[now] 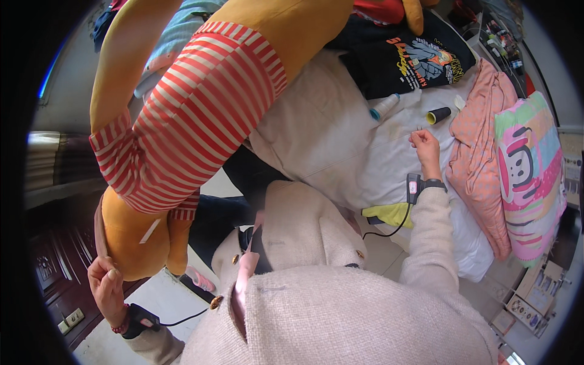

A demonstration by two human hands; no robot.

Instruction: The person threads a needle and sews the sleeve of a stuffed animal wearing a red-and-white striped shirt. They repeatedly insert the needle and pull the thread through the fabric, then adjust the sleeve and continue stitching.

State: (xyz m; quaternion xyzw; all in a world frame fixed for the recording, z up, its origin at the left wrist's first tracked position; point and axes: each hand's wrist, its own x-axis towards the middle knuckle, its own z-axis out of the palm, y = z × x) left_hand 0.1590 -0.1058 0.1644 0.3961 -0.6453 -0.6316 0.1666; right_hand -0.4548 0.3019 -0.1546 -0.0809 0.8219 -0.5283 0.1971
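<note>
A large orange plush toy [132, 237] in a red-and-white striped shirt [205, 105] stretches from the upper middle down to the left. At its lower left end, my left hand [106, 283] pinches the edge of a brownish fabric strip [100, 228] along the toy. A short white strip [150, 231] shows on the orange plush. Far to the right, my right hand [425, 148] is raised over the white bedding [337, 137], fingertips drawn together. Whether something thin sits between them is too small to tell. Just above it lies a black thread cone [439, 115], with a white thread spool [384, 106] beside it.
Behind the spools is a black printed garment [410, 61]. A pink checked quilt [479, 159] and a colourful cartoon pillow [531, 178] line the right side. Yellow fabric [388, 213] hangs at the bed's near edge. A cable [388, 234] runs from my right wrist device [414, 188].
</note>
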